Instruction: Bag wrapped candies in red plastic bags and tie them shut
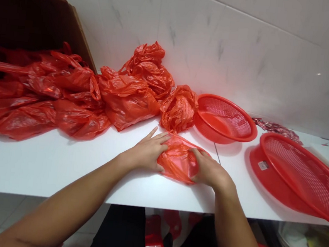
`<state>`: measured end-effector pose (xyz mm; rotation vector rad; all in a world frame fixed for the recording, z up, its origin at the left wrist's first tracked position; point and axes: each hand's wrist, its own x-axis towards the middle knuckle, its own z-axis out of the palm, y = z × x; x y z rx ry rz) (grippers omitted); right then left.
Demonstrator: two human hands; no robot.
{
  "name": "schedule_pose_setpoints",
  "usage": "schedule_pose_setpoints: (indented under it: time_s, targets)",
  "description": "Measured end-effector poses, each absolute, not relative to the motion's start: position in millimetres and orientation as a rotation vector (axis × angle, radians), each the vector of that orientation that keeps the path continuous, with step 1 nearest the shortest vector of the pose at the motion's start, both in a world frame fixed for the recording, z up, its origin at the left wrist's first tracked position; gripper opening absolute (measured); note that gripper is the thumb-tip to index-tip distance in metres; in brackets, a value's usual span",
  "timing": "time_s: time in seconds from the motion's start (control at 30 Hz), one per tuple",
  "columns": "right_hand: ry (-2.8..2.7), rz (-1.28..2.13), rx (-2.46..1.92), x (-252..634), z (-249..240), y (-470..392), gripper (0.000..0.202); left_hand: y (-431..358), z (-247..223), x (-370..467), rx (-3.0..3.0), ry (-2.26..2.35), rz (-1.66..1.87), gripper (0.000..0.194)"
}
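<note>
A thin red plastic bag lies on the white table between my hands, with something pinkish showing through it. My left hand rests against its left side, fingers spread and the thumb on the plastic. On the right side, my right hand presses on the bag with its fingers apart and partly curled; the fingertips touch the plastic. Just behind stands a crumpled red bag, and a fuller red bag sits to its left.
More red bags spill from a cardboard box at the left. Two red perforated baskets, a smaller one and a larger one, stand at the right. A tiled wall bounds the white table behind.
</note>
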<state>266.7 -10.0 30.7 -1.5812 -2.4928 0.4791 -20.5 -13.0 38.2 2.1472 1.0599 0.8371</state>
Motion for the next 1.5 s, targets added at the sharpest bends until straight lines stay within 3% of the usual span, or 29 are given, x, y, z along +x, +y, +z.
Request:
schedule_pose_setpoints:
  time_s: [0.1,0.2,0.37,0.6,0.7,0.8,0.93,1.0,1.07,1.23,1.37,1.5]
  targets:
    - [-2.485,0.414,-1.733,283.2,25.4,-26.8,0.110,-15.3,28.9,-16.6,2.154,0.952,0.799,0.065]
    - [-2.442,0.419,-1.813,292.1,25.4,-40.2,0.109,-18.1,21.1,-9.3,2.116,0.906,0.810,0.079]
    - [-2.416,0.442,-1.841,299.4,45.8,-57.1,0.049,-18.0,17.8,-4.5,1.993,0.891,0.857,0.087]
    - [-2.277,0.193,-1.378,278.2,75.1,-74.5,0.017,-16.7,16.9,-5.7,2.283,0.922,0.643,0.088]
    - [-2.290,0.311,-1.471,269.0,58.0,-66.2,0.033,-16.5,20.8,-6.7,2.481,0.959,0.397,0.089]
    - [-2.314,0.510,-1.787,269.3,30.9,-55.4,0.061,-14.4,26.1,-6.9,2.625,0.938,0.345,0.072]
    - [-2.258,0.671,-2.009,272.9,9.2,-50.1,0.094,-15.2,26.6,5.9,2.701,0.835,0.917,0.029]
    - [-2.230,0.702,-2.052,272.1,7.1,-50.6,0.096,-19.7,22.1,18.2,2.697,0.754,1.134,0.022]
    - [-2.212,0.708,-2.068,269.9,7.2,-51.4,0.092,-25.2,14.7,29.8,2.735,0.742,1.051,0.033]
    - [-2.115,0.639,-1.996,265.2,0.3,-57.7,0.070,-29.0,-1.8,37.6,2.743,1.106,0.361,0.089]
    - [-1.842,0.617,-1.564,273.5,-16.4,-68.9,0.053,-21.7,-3.0,31.8,2.690,1.141,0.228,0.094]
    - [-0.931,0.542,-1.230,320.2,-27.2,-74.1,0.048,-13.6,-2.8,28.5,2.701,1.118,0.224,0.091]
